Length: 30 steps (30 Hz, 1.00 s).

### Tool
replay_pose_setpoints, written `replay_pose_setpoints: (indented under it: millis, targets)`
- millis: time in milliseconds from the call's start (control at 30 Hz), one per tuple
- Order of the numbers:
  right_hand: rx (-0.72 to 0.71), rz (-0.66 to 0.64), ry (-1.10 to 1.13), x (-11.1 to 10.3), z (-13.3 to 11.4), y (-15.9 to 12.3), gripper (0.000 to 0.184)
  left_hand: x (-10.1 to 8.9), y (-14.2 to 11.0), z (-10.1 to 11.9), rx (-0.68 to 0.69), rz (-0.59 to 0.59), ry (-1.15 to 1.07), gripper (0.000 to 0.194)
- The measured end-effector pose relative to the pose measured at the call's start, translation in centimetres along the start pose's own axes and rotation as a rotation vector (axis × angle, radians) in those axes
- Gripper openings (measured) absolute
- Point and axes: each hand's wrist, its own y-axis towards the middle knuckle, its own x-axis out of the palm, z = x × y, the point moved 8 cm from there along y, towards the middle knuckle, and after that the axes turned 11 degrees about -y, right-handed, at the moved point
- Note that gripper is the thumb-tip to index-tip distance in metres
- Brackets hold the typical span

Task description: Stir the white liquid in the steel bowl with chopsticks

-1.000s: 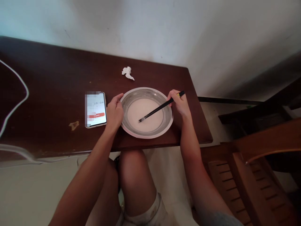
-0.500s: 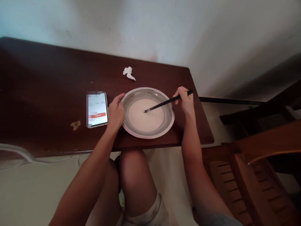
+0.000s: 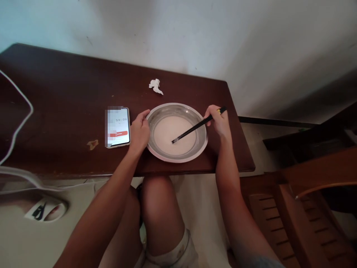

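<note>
A round metal bowl (image 3: pixel 200 150) stands near the front edge of the table, with a pale, milky liquid (image 3: pixel 173 130) in it. My left hand (image 3: pixel 141 130) grips the bowl's left rim, thumb along the top. In my right hand (image 3: pixel 219 121), closed at the right side of the bowl, are black chopsticks (image 3: pixel 195 127) with gold bands near the upper end. Their whitened tips dip to the liquid around the middle of the bowl. How deep the tips reach cannot be seen.
Left of the bowl a phone (image 3: pixel 119 126) shows a running timer. Crumpled tissue (image 3: pixel 156 86) lies behind the bowl on the dark wooden table (image 3: pixel 69 93). A white cable (image 3: pixel 28 108) crosses the left side. A slatted wooden chair (image 3: pixel 267 208) stands at right, a slipper-clad foot (image 3: pixel 47 210) at lower left.
The chopstick tips have shifted a little toward me in the liquid. My left hand stays on the rim. A foot and more cable have come into view at left.
</note>
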Motion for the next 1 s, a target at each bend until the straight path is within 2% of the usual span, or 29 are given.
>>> replay_pose_setpoints:
  millis: [33, 100, 200, 267, 433, 600, 667, 733, 800, 933, 1000]
  targets:
    - [0.000, -0.056, -0.006, 0.6, -0.1, -0.1, 0.052, 0.1, 0.0, 0.0, 0.000, -0.004, -0.003, 0.040]
    - [-0.007, -0.080, -0.010, 0.8, -0.3, -0.1, 0.051, 0.2, 0.0, 0.1, 0.004, -0.012, -0.004, 0.041]
    - [-0.027, 0.066, -0.019, -0.7, -0.5, 0.0, 0.050, 0.2, 0.0, 0.1, 0.006, -0.012, 0.007, 0.042]
    - [-0.016, 0.105, -0.019, -1.2, -0.4, -0.1, 0.053, 0.1, 0.1, 0.0, 0.004, -0.006, 0.001, 0.042]
    - [0.000, -0.091, -0.031, 0.8, -0.3, -0.2, 0.053, 0.0, 0.1, 0.0, 0.015, 0.012, -0.014, 0.039]
    - [-0.010, 0.090, -0.041, -1.0, -0.3, -0.1, 0.053, 0.2, 0.1, -0.1, 0.006, -0.006, -0.008, 0.040]
    - [-0.007, 0.051, -0.040, -0.7, -0.2, -0.1, 0.053, 0.2, 0.1, -0.1, 0.002, -0.006, -0.014, 0.039]
    - [-0.012, -0.051, -0.028, 0.3, -0.3, -0.2, 0.052, 0.2, 0.1, 0.0, 0.000, 0.001, -0.024, 0.037]
    - [-0.017, -0.082, -0.013, 0.8, -0.4, -0.2, 0.050, 0.2, 0.0, 0.1, 0.000, -0.001, -0.024, 0.037]
    - [-0.009, 0.071, -0.031, -0.7, -0.3, -0.2, 0.050, 0.2, 0.0, 0.2, 0.004, -0.011, -0.009, 0.040]
    - [-0.010, 0.081, -0.021, -0.9, -0.4, -0.2, 0.052, 0.2, 0.0, 0.1, 0.002, -0.007, -0.011, 0.040]
